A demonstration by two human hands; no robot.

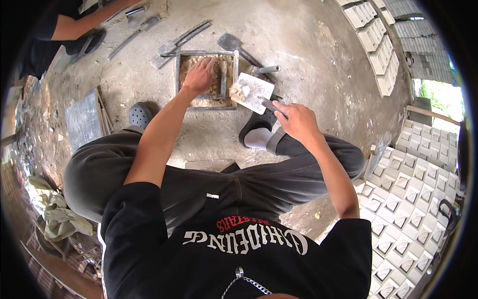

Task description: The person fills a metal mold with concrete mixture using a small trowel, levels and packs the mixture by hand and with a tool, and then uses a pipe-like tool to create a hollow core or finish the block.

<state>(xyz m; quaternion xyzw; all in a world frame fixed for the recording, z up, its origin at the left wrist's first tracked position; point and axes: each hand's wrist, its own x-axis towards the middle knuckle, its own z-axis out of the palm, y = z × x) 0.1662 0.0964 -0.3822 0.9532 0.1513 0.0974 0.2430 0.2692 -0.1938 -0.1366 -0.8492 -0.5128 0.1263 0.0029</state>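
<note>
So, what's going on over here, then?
A person, knees spread, has the left fingers at the crumbly brown material inside a dark rectangular frame on the floor. The right fingers grip the dark handle of a white flat trowel beside the frame, with loose material on its blade. Another person's arm shows at the upper left; pale moulded blocks stand in rows at the right.

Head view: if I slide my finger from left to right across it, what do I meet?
Grey board → dark left clog → left hand → flat-bladed trowel → right hand → pale blocks at lower right.
</note>
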